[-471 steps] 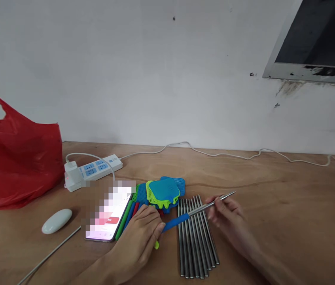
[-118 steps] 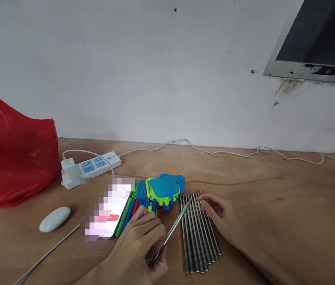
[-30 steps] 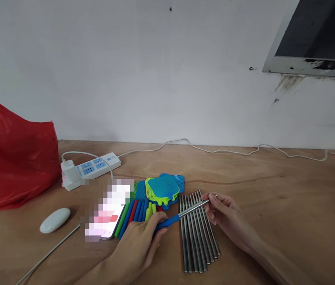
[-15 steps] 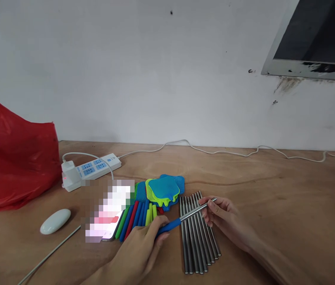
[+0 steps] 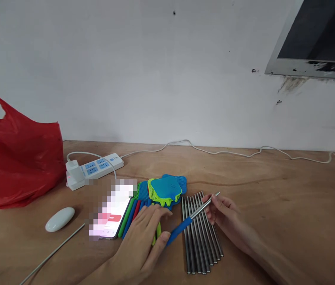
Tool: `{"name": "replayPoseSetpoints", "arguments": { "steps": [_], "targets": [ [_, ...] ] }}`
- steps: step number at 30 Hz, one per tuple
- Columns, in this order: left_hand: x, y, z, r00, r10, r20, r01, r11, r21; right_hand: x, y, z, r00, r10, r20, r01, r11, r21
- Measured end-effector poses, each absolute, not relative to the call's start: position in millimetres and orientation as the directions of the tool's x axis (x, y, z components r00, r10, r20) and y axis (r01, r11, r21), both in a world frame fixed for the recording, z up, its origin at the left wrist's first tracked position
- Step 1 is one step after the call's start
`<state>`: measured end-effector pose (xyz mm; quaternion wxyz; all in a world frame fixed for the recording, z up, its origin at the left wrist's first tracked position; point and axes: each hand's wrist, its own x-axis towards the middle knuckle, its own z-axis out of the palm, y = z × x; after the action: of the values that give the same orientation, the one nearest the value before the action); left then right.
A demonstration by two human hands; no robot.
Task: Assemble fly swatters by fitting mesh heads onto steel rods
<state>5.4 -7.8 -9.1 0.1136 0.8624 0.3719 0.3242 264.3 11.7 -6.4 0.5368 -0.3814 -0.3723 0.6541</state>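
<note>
A thin metal rod [image 5: 201,208] with a blue sleeve [image 5: 180,229] on its lower end slants across the middle. My right hand [image 5: 226,215] pinches its bare upper end between thumb and fingers. My left hand [image 5: 142,237] is open, its fingers stretched over a row of coloured tubes and its thumb close to the blue sleeve; whether they touch I cannot tell. Green, blue, red and yellow tubes [image 5: 125,219] lie partly hidden beneath that hand. Several bare metal rods [image 5: 198,241] lie side by side under the held one.
Blue and yellow-green mesh plastic pieces [image 5: 167,188] are stacked behind the tubes. A lit phone [image 5: 116,213], partly pixelated, lies left of them. Further left are a white oval object [image 5: 59,219], a power strip [image 5: 96,168] with a cable, and a red plastic bag [image 5: 21,158].
My left hand has let go of the blue sleeve and spread its fingers leftward over the tubes. The right hand still holds the rod, now tilted a little more steeply.
</note>
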Motion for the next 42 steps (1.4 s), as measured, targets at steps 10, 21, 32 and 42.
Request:
{"name": "replayPoseSetpoints", "arguments": {
  "steps": [10, 21, 32, 42],
  "targets": [
    [6, 9, -11, 0.575, 0.736, 0.357, 0.737, -0.656, 0.165, 270, 20, -7, -0.092, 0.985, -0.144, -0.489, -0.171, -0.856],
    [6, 9, -15, 0.528, 0.735, 0.427, 0.744, -0.642, 0.186, 274, 27, -24, -0.238, 0.955, -0.176, -0.265, -0.238, -0.934],
    [4, 20, -18, 0.512, 0.739, 0.438, 0.793, -0.603, 0.090, 284, 34, -28, -0.174, 0.974, -0.146, -0.147, -0.172, -0.974],
    [6, 21, -25, 0.568, 0.686, 0.454, 0.753, -0.656, 0.049, 279, 30, -35, -0.319, 0.923, -0.214, -0.127, -0.266, -0.956]
  ]
}}
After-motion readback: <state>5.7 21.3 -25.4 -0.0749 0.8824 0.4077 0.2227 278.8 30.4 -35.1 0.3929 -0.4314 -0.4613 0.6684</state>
